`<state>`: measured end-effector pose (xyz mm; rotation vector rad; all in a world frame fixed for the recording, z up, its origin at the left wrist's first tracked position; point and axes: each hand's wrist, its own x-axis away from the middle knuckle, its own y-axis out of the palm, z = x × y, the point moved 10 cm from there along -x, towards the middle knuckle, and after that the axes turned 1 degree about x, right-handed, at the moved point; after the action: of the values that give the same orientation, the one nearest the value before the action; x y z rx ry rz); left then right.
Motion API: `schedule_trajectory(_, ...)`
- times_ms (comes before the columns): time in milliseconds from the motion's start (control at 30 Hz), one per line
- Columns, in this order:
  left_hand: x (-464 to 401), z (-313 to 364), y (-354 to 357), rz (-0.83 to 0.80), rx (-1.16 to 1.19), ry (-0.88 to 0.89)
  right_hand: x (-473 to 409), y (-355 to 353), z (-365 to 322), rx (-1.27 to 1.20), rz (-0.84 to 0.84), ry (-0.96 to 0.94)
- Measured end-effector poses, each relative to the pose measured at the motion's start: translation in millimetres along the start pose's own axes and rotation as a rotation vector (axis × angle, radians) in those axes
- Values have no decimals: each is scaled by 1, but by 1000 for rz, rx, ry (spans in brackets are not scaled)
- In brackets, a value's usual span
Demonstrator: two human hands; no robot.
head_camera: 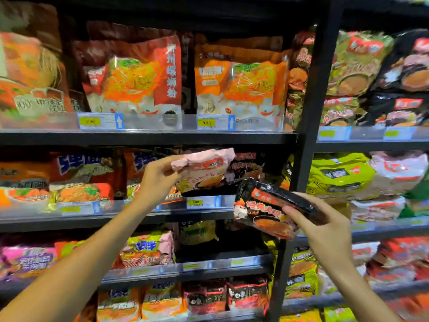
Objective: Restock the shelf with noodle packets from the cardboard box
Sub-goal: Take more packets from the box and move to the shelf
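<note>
Hands both loaded: left hand (pixel 157 180) pinches pink packet (pixel 204 169) by its top corner at the middle shelf (pixel 144 217); right hand (pixel 325 226) grips black packet (pixel 267 208). Likely light, crinkly, slippery; brittle inside, so hold by edges.

Both arms reach forward; left hand (pixel 157 180) raised higher, right hand (pixel 325 231) lower, fingers of both pinching

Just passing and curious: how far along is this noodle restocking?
Done: shelves look mostly full. In hand: left hand holds a pink noodle packet at the middle shelf; right hand holds a black noodle packet. Left: shelving both; the box is unseen.
</note>
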<state>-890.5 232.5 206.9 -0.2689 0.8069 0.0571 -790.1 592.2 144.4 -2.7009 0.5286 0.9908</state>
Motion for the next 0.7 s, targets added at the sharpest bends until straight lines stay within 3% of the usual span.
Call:
schedule_trajectory(300,-26,-57,38,-220,-81,-132,-9,2,-10,8,72,-39)
schedule_trajectory(467,-38,-88,20,-132,-420,-290,-19,7,-16,-14,109,-61)
schedule_trajectory(567,-38,-76,21,-115,-597,-248,-30,19,-20,15,122,-93)
schedule_trajectory(700,-36,-63,37,-216,-806,-119,-48,39,-17,62,100,-143)
